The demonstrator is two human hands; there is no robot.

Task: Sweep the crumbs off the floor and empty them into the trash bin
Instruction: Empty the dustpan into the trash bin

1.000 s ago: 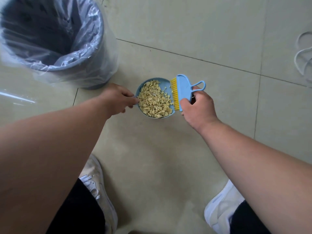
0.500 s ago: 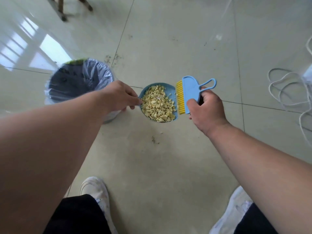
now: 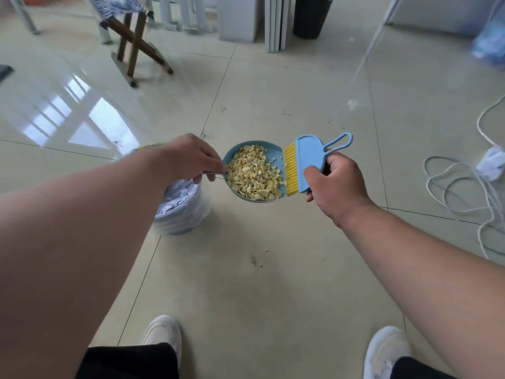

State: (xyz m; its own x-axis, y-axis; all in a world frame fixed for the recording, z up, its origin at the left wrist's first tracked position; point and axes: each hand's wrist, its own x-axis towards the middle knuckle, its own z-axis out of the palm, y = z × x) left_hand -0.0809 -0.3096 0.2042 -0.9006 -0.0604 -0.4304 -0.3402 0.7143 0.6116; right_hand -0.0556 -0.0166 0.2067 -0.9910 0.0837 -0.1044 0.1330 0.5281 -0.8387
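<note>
While the left hand (image 3: 188,157) grips the crumb-filled dustpan (image 3: 269,154) above the lined trash bin (image 3: 183,209), the right hand (image 3: 334,184) grips the brush (image 3: 308,162).

Left hand (image 3: 188,157) holds the crumb-filled dustpan (image 3: 269,157); right hand (image 3: 336,184) grips the brush (image 3: 310,162) at its 3 o'clock; bin (image 3: 181,209) below at 7 o'clock.

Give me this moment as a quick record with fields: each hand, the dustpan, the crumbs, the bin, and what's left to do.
left hand: pinches the dustpan handle
right hand: grips the brush, bristles at the pan's right rim
dustpan: held in the air, roughly level
crumbs: heaped in the pan; a few bits on the floor
bin: lined with plastic, on the floor below the left hand, partly hidden by the arm
left to do: empty the pan into the bin
</note>
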